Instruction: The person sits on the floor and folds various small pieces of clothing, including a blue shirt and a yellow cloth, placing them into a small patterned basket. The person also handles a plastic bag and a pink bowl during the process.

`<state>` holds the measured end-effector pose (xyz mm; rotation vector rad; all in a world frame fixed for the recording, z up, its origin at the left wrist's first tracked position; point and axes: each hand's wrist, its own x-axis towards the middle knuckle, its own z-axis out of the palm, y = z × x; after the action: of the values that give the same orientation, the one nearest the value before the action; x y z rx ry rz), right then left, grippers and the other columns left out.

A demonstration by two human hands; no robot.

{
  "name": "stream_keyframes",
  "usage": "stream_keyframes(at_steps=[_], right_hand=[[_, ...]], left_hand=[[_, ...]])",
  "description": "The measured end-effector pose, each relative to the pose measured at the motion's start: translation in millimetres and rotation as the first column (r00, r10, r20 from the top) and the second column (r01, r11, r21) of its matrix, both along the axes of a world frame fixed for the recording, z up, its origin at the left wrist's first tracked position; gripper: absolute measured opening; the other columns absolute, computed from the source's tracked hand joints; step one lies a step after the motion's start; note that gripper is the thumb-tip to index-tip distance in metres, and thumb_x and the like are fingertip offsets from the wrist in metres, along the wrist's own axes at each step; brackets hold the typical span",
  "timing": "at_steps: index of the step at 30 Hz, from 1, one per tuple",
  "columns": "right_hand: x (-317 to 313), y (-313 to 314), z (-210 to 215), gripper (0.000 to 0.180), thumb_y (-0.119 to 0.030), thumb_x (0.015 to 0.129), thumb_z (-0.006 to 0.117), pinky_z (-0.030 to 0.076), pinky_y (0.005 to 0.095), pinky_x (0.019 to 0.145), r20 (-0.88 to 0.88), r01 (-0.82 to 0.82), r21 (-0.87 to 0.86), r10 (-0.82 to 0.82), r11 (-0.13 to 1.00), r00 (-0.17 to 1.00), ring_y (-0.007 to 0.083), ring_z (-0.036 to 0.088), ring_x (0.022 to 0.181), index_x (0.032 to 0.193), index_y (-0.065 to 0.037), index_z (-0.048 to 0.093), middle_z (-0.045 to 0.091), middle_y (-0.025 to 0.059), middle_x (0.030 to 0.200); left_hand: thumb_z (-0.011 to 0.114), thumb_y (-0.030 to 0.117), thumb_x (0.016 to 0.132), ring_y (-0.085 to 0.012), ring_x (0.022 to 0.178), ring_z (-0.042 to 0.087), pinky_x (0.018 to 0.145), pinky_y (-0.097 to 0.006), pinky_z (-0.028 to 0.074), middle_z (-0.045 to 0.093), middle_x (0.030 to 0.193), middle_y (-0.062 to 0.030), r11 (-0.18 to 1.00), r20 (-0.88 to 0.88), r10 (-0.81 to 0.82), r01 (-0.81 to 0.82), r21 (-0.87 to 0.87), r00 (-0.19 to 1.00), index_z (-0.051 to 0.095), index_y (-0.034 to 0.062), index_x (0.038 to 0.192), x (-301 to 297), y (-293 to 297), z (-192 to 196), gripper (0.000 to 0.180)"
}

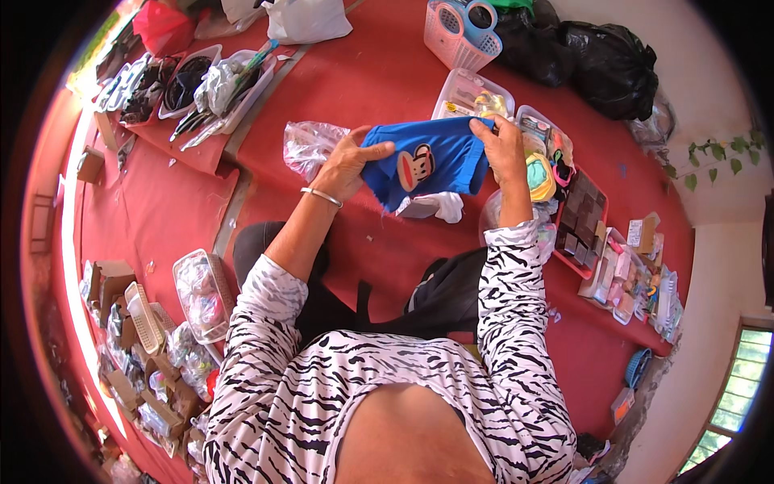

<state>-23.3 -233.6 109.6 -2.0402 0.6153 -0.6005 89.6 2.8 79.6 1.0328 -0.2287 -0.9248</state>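
Small blue shorts [459, 153] with a cartoon monkey face on the front are stretched out before me, above the red floor. My left hand [345, 168] pinches their left side, thumb lying on top of the cloth. At the upper right corner my right hand [505, 152] grips the edge between thumb and fingers. Just below the shorts lies a white cloth item [447, 208], partly covered by them. A clear plastic bag [310, 147] rests beside my left hand. Near my right wrist sits a yellow rolled item [538, 177].
On the right stand a white tray [439, 109], a red tray of dark boxes [601, 214] and pink packets [622, 270]. A pink basket [435, 40] and black bags [617, 60] are farther back. Bins [256, 90] stand far left; a white basket [181, 262] lies near left.
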Motion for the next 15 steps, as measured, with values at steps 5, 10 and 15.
stream_keyframes(at_steps=[5, 10, 15], right_hand=[[-0.9, -1.3, -7.1, 0.028, -0.019, 0.08, 0.065, 0.044, 0.0253, 0.063, 0.107, -0.05, 0.34, 0.014, 0.939, 0.994, 0.0094, 0.054, 0.068, 0.093, 0.006, 0.062, 0.061, 0.0045, 0.075], [-0.7, -5.5, -4.9, 0.024, -0.018, 0.078, 0.067, 0.045, 0.0253, 0.062, -0.015, 0.105, -0.03, -0.106, 0.994, 0.994, 0.0124, 0.058, 0.067, 0.092, 0.001, 0.063, 0.063, 0.0064, 0.074], [8.3, 58.7, 15.9, 0.022, -0.023, 0.079, 0.064, 0.048, 0.0381, 0.062, 0.116, 0.098, -0.319, -0.064, 0.943, 0.991, 0.0322, 0.063, 0.074, 0.088, -0.004, 0.059, 0.063, 0.0162, 0.075]], left_hand=[[0.07, 0.012, 0.074, -0.019, 0.085, 0.062, 0.084, -0.03, 0.049, 0.063, 0.093, -0.0101, 0.956, 0.174, -0.173, 0.123, 0.265, 0.969, 0.055, -0.0072, 0.105, -2.9, 0.7, 6.6, 0.039], [0.064, 0.02, 0.077, -0.0151, 0.075, 0.059, 0.066, -0.025, 0.047, 0.064, 0.088, -0.0073, 0.975, 0.023, -0.165, 0.16, 0.155, 0.986, 0.062, -0.0041, 0.097, -0.6, -8.0, -13.9, 0.031], [0.057, 0.025, 0.088, -0.0216, 0.088, 0.063, 0.08, -0.038, 0.052, 0.063, 0.101, -0.0122, 0.993, -0.077, -0.094, 0.099, 0.071, 0.993, 0.055, -0.0038, 0.106, -25.7, -18.0, -29.3, 0.034]])
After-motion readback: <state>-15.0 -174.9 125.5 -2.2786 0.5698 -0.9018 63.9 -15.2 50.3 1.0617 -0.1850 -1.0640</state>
